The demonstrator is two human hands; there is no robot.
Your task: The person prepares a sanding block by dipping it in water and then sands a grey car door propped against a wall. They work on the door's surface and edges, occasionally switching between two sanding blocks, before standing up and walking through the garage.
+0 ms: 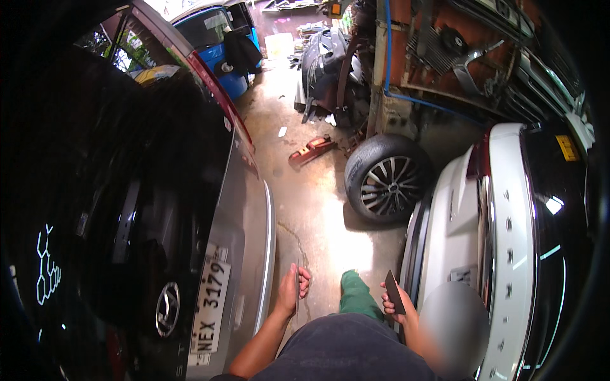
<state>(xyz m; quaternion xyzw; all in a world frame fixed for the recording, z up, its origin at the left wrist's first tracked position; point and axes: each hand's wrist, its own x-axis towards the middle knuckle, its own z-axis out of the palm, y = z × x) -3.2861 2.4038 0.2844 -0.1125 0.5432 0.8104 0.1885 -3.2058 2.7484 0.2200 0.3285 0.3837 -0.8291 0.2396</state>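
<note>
My left hand, fingers curled, grips a thin flat plate that shows almost edge-on, so its shape is hard to make out. It is beside the rear bumper of a grey car on my left. In my right hand is a dark flat blade-shaped piece with a slanted, pointed upper end. That hand is held low, close to the white car on my right. Neither hand touches a car.
A car wheel with a multi-spoke rim leans by the white car's bumper. Beyond it lie a red tail lamp and a heap of dark car parts. A blue vehicle stands at the back; a blue hose runs along a post.
</note>
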